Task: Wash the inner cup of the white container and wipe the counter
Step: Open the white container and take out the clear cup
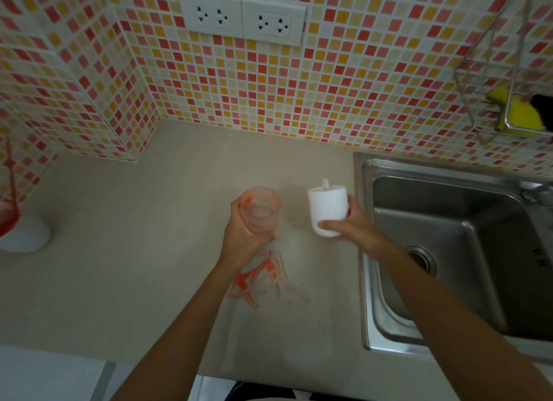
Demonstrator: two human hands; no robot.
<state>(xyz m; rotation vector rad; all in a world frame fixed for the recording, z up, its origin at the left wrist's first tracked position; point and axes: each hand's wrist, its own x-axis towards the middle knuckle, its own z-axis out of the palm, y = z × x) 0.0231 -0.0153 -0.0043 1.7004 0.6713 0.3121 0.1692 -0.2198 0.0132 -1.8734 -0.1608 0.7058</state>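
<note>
Pink-stained clear inner cup (259, 210) stands upright in my left hand (244, 236), fingers wrapped round its lower half, lifted over the beige counter (119, 281) above a red smear (260, 276). My right hand (356, 227) clasps the white container (327, 207), just beside the cup. Beyond it, further right, lies the steel sink (449, 227), so I judge the cup must cross rightward past the container.

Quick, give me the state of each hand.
Left hand: closed around the red-stained clear inner cup.
Right hand: closed around the white container.
</note>
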